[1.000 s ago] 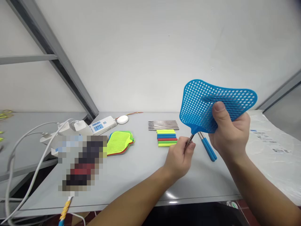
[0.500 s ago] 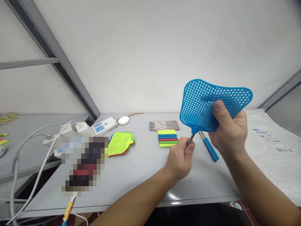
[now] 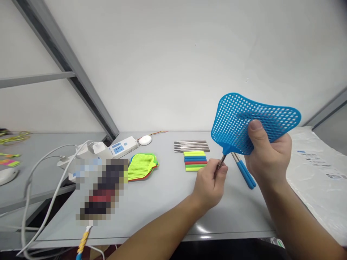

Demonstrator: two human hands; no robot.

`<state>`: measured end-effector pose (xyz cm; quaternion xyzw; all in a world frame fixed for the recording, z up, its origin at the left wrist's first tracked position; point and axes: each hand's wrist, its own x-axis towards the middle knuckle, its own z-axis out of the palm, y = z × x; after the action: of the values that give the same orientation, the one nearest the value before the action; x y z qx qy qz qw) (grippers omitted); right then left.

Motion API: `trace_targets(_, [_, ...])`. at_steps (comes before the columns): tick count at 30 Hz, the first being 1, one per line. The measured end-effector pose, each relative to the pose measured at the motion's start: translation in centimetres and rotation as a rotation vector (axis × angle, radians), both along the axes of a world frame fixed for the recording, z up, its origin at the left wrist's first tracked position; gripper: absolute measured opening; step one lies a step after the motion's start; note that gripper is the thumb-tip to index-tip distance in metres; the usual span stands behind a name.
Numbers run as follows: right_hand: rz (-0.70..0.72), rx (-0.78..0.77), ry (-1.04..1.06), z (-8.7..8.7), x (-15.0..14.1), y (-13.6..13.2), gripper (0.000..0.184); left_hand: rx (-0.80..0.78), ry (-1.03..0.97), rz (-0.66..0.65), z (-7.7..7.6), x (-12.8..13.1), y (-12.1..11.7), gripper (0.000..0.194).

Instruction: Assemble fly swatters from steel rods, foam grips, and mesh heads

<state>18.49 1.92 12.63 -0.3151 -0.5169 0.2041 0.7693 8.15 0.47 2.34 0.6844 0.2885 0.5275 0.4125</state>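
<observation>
My right hand [image 3: 267, 159] grips a blue fly swatter head [image 3: 233, 117] by its mesh, thumb pressed on the near face. Closed around the telescopic metal rod [image 3: 222, 160] at the head's neck is my left hand [image 3: 208, 184]; the rest of that rod is hidden inside the fist. Beyond the left hand lie several coloured handle sleeves [image 3: 195, 154] in a row, yellow-green, blue, red and green. Behind these is a row of bare metal rods [image 3: 191, 146]. Between my hands, blue-handled rods [image 3: 246, 174] rest on the table.
Stacked swatter heads [image 3: 141, 167], yellow-green on top, lie left of centre. A white power strip [image 3: 125, 146], a round white device [image 3: 145, 140] and cables are further left, near a pixelated object [image 3: 104, 191]. White plastic packaging [image 3: 314, 180] covers the table's right side.
The view has shifted slightly, so the scene sits a little further right and lower. The swatter head has moved slightly right with my right hand. Both grips stay the same.
</observation>
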Motion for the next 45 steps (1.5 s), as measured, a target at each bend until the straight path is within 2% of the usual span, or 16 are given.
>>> trace_targets(8, [-0.013, -0.027, 0.074, -0.8, 1.0, 0.1, 0.009, 0.008, -0.009, 0.014, 0.3, 0.2, -0.1, 0.011])
trace_targets(12, [-0.021, -0.041, 0.087, -1.2, 1.5, 0.3, 0.008, -0.003, -0.017, -0.009, 0.1, 0.3, -0.1, 0.012])
trace_targets(19, [-0.048, 0.031, 0.184, -0.9, 1.0, -0.1, 0.003, -0.009, 0.02, -0.024, 0.2, 0.2, -0.2, 0.019])
trace_targets(27, [-0.055, 0.102, 0.197, -1.2, 1.2, 0.5, 0.006, 0.017, 0.028, -0.078, -0.1, -0.1, 0.0, 0.031])
trace_targets(33, [-0.004, 0.021, 0.254, -1.2, 1.4, 0.3, 0.007, 0.06, 0.006, -0.094, -0.3, -0.1, -0.1, 0.03])
trace_targets(45, [-0.094, 0.048, 0.082, -1.7, 1.3, 0.4, 0.002, -0.086, 0.004, -0.102, -0.1, 0.0, -0.1, 0.036])
